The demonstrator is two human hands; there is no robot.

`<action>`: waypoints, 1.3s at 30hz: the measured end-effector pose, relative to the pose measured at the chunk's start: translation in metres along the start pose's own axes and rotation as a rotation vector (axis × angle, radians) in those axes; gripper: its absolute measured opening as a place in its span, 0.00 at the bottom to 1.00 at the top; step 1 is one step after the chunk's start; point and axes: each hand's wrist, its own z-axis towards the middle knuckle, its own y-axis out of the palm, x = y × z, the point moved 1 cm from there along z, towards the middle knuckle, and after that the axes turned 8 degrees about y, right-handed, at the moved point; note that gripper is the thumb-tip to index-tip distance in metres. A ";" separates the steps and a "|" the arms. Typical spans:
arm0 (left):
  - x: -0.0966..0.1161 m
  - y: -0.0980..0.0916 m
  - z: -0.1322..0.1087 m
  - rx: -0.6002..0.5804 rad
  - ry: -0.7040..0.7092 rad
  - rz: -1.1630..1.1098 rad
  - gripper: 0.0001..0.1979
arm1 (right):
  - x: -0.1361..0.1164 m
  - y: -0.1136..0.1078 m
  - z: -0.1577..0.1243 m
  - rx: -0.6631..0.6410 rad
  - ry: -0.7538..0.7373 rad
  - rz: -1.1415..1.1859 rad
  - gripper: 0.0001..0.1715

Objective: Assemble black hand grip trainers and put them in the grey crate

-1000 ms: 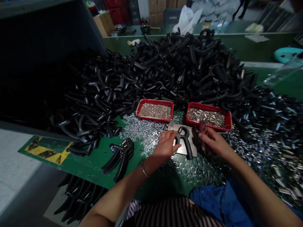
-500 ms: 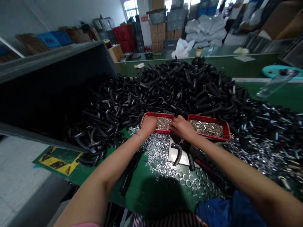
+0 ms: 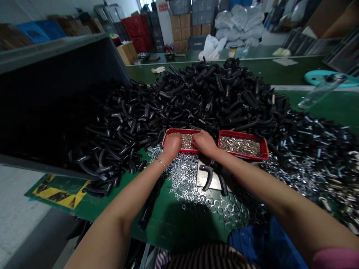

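Both hands are at a small red tray [image 3: 183, 130] filled with tiny metal pieces. My left hand [image 3: 172, 144] reaches over its left end, knuckles up and fingers curled down among the pieces; the fingertips are hidden. At the right end, my right hand [image 3: 204, 142] has its fingers drawn together over the contents, and whatever they pinch is too small to make out. Just below, a metal plate [image 3: 200, 179] carries a black curved handle [image 3: 207, 177] and a second black handle [image 3: 223, 185]. Small silver rings [image 3: 182, 173] are spread below the tray.
Another red tray [image 3: 265, 149] with metal pins stands to the right. Behind rises a large heap of black handles [image 3: 196, 89]. A big grey bin [image 3: 117, 56] lies tipped at left. Loose bolts [image 3: 316, 138] and a clear bottle [image 3: 319, 93] are at right.
The view has shifted slightly, so everything sits a bit further left and higher. My right hand's fingers have moved a little further in over the tray; my left hand stays at its left end.
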 end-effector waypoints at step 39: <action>0.141 0.000 -0.078 -0.068 0.641 0.076 0.13 | 0.056 -0.015 -0.201 -0.008 0.477 1.317 0.14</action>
